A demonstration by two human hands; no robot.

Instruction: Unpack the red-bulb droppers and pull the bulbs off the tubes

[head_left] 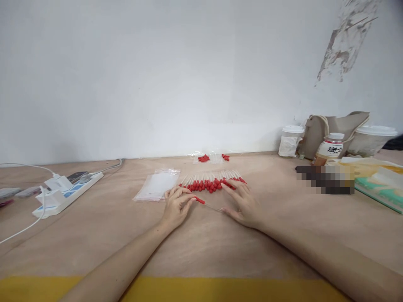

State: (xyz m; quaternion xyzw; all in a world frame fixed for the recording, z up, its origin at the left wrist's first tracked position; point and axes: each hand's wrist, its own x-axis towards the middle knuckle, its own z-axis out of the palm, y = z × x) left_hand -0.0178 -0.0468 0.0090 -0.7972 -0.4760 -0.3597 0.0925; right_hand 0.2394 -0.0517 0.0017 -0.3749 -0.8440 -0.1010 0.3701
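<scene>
Between the thumb and fingers of my left hand [176,206] is the red end of a thin red-tipped stick [200,200]. Its pale shaft slants down to the right, toward the thumb of my right hand [242,203]. That hand has thumb and fingers spread, the thumb at the stick's far tip; whether it touches is hard to see. Just beyond both hands lies a row of red-tipped sticks [208,184], red ends toward me, and my right fingers reach over its right part. A stack of clear plastic bags [157,184] lies left of the row.
Small red pieces [203,158] lie on clear plastic by the wall, with a smaller group [226,157] beside them. A power strip [69,195] with white plugs and cables sits left. At right stand a lidded cup [290,140], a labelled bottle [329,149] and a beige bag [338,126].
</scene>
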